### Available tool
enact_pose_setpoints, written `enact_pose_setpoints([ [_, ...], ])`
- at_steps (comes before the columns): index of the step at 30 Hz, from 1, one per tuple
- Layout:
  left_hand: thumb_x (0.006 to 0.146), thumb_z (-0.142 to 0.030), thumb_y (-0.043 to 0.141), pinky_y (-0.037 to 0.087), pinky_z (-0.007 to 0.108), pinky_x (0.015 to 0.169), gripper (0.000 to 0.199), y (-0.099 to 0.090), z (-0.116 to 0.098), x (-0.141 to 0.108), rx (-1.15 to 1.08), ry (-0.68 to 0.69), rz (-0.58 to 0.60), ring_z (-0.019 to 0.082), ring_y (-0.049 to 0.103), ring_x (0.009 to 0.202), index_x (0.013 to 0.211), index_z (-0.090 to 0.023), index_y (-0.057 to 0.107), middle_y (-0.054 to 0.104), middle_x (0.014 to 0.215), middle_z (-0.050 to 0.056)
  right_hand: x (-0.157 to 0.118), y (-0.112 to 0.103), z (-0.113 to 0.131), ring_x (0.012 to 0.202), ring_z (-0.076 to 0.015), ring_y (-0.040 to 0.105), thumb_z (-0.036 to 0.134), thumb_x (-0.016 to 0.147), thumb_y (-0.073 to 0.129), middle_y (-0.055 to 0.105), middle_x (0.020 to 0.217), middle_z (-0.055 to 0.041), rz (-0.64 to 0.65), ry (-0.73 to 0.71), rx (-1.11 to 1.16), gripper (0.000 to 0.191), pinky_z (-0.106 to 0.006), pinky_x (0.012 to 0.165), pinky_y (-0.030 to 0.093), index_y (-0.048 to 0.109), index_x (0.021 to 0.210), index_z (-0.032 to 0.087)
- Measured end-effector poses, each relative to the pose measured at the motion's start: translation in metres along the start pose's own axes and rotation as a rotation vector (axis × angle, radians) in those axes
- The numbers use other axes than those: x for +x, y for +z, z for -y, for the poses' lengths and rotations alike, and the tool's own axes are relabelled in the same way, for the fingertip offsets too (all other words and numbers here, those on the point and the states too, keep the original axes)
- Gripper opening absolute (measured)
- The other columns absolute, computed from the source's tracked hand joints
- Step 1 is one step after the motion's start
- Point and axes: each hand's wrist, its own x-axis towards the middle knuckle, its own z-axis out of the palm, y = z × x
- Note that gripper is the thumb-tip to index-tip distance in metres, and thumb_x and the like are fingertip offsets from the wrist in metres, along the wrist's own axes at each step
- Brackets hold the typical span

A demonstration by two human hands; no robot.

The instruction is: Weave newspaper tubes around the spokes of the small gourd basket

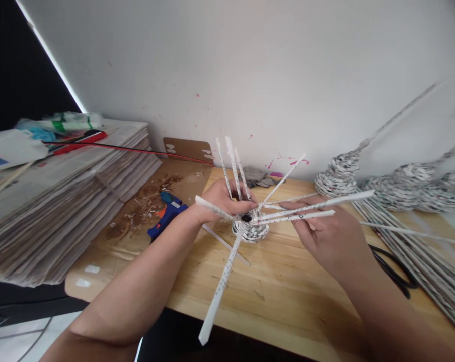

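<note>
A small round piece woven from rolled newspaper tubes (253,234) is held just above the wooden table. Its loose tubes, such as the long one (223,281) pointing down toward me, spread outward like spokes around a dark central opening. My left hand (222,201) is closed on the far left side of the piece, thumb along its rim. To the right, my right hand (329,234) has its fingers closed around a newspaper tube (412,231), whose tail runs out past the hand. Two spokes cross in front of the right fingers and partly hide them.
A tall newspaper stack (114,171) stands left. Near my left forearm lies a blue glue gun (167,218) on cardboard (110,251). Finished woven pieces (338,176) stand at the back right, with a bundle of paper tubes (420,271) and black-handled scissors (393,269) before them.
</note>
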Motion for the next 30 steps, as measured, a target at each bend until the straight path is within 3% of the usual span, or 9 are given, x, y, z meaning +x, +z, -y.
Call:
enact_pose_setpoints([
  [10,0.072,-0.025,0.075,0.05,0.022,0.059,0.015,0.0022,-0.0063,-0.0022,0.004,0.002,-0.02,0.01,0.061,0.06,0.078,-0.011,0.072,0.069,0.068,0.003,0.0014,-0.0033,0.0,0.094,-0.0257,0.068,0.015,0.092,0.053,0.074,0.103,-0.0077,0.008,-0.015,0.051,0.027,-0.044,0.083,0.053,0.071,0.112,0.021],
  [17,0.073,-0.028,0.075,0.052,0.022,0.062,0.016,0.0025,-0.0035,-0.0065,0.019,0.047,-0.017,0.012,0.064,0.065,0.079,-0.013,0.071,0.07,0.072,0.003,0.0023,-0.0015,0.0,0.088,-0.0236,0.067,0.022,0.095,0.056,0.073,0.099,-0.0081,-0.059,0.006,0.11,0.02,-0.041,0.08,0.054,0.071,0.108,0.02],
  [30,0.075,-0.025,0.073,0.049,0.021,0.059,0.013,0.0042,-0.0038,-0.008,0.007,0.038,-0.009,0.009,0.061,0.062,0.077,-0.013,0.069,0.07,0.071,0.002,0.0009,0.0043,-0.0007,0.09,-0.0212,0.068,0.018,0.093,0.058,0.073,0.101,-0.0065,-0.04,-0.009,0.149,0.022,-0.038,0.08,0.056,0.069,0.112,0.021],
])
